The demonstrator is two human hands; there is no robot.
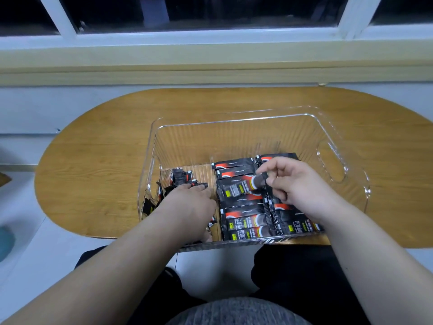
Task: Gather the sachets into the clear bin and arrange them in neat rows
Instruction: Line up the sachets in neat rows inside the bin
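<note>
Black sachets [246, 221] with red, white and yellow-green print lie flat in two rows on the 3 o'clock side of the clear bin [328, 127]. A loose heap [180, 178] sits toward 9 o'clock. The right hand [297, 184] pinches one sachet [243, 187] by its end above the rows. The left hand [187, 205] reaches onto the heap, its grip unclear. The ribbed, glossy bin stands at 5 o'clock on an oval wood-grain table [105, 148] below a pale window sill [210, 57].
</note>
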